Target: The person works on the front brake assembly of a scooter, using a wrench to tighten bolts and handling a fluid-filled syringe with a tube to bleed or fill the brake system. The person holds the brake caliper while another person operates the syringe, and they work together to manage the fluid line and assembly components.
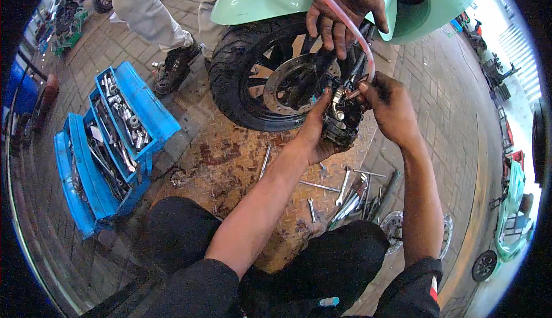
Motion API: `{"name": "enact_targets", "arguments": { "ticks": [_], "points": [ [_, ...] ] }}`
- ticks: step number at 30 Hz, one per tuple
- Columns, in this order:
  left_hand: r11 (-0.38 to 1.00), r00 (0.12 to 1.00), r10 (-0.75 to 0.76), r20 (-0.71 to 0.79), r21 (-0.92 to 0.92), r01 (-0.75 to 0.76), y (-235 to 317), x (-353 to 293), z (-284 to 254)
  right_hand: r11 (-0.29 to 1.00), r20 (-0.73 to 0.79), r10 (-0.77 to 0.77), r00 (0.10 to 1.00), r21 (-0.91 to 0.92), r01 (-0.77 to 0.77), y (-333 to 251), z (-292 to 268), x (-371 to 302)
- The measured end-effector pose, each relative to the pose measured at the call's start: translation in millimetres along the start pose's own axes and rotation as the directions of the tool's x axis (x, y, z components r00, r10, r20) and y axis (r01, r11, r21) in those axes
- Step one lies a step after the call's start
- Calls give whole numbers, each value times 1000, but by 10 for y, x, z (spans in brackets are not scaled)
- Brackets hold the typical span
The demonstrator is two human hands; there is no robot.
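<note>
A blackened, greasy metal brake caliper is held off the ground just right of a black-tyred scooter wheel, with its bright metal fittings turned up toward the camera and its long axis running roughly from near to far, leaning slightly rightward at the far end. It is grasped by the left hand, the thumb laid along its near side and the fingers wrapped beneath. At its far end the fingers of the right hand are bent in beside a fitting; whether they are closed on that or on the translucent pinkish tube cannot be told. Behind the tube, above the wheel, a co-worker's hand is held with loosely spread, released fingers. Any lettering on the caliper is too small to be read. The wheel is overhung by a glossy mint-green fender. Left of the wheel, a blue metal toolbox is opened into tiers; silver sockets are kept in one tray, and long hand tools in the next. Below the wheel, silver wrenches are laid on a stained brown board.
</note>
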State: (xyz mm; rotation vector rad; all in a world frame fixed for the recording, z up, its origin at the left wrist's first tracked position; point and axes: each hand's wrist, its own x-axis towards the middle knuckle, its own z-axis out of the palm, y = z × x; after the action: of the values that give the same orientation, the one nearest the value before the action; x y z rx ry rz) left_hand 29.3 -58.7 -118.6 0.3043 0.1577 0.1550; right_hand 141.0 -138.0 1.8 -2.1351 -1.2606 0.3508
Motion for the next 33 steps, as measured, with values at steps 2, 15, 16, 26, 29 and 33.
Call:
{"name": "enact_targets", "arguments": {
  "ticks": [2,15,16,26,29,33],
  "points": [
    [1000,1000,12,-2,13,-12,1,7,7,992,-19,-47,999,116,49,60,42,-13],
    [986,994,75,-84,152,-62,-20,12,1,994,-159,-88,983,51,98,25,221,-173],
    [986,992,87,-94,153,-72,-17,10,29,994,-186,-109,976,-26,106,33,227,-184],
    [966,970,113,-215,254,-56,-44,45,-43,993,-249,-72,966,75,93,121,246,-220],
    [956,964,138,-226,286,-69,-34,19,-19,995,-182,-93,979,-54,85,79,143,-196],
    [951,971,129,-201,303,-64,5,-50,-11,986,-79,-11,997,-168,-3,-72,70,-173]
  ]
}}
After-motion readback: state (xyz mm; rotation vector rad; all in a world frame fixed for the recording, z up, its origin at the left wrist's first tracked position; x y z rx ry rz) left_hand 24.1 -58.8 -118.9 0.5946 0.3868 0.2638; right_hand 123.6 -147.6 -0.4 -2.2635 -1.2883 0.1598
